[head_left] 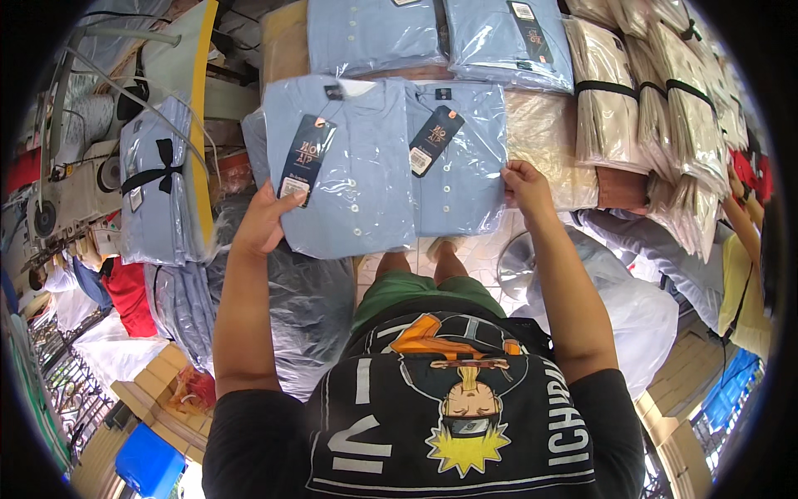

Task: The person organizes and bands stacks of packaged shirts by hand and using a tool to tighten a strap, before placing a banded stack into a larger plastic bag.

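Observation:
Two folded light-blue button shirts in clear plastic bags are held up side by side in front of me. The left bagged shirt partly overlaps the right bagged shirt, and each has a dark hang tag. My left hand grips the lower left edge of the left one, thumb on top by its tag. At the far right edge, my right hand pinches the plastic of the right one between thumb and curled fingers.
More bagged blue shirts lie in stacks beyond. Bundles of beige bagged garments with black bands are at the right. A blue bundle tied with black ribbon leans by a yellow-edged table. Another person's arm shows far right.

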Tool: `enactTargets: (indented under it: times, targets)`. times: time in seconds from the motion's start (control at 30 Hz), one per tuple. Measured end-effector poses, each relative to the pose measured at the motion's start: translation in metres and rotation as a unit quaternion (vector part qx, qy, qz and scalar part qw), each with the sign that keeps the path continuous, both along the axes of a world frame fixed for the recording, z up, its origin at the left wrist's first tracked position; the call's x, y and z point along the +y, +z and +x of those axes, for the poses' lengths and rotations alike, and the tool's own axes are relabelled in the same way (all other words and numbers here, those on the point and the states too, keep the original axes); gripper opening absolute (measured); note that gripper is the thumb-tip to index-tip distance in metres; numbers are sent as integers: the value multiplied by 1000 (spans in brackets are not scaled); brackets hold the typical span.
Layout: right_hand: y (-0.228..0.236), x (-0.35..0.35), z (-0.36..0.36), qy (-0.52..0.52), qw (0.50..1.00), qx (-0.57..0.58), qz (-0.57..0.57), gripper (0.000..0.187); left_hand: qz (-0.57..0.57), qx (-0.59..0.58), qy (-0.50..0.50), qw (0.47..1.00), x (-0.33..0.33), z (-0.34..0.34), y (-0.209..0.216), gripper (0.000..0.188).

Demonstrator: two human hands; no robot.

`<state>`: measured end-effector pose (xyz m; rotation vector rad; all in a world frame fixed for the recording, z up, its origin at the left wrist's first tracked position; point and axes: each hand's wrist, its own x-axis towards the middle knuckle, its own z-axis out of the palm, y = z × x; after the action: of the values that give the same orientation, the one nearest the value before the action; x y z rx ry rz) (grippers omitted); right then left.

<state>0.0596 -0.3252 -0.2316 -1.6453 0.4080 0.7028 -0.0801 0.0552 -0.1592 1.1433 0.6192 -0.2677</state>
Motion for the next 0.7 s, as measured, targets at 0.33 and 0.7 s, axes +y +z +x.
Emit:
enactTargets:
  times: [0.33, 0.7]
  targets:
    - [5, -2, 0, -39, 998, 20, 43, 17, 16, 41, -66, 997, -101, 41, -55, 48]
    - [32, 3, -22, 299, 820, -427, -238, 23, -17, -3, -25, 1000, -42, 36, 30, 46]
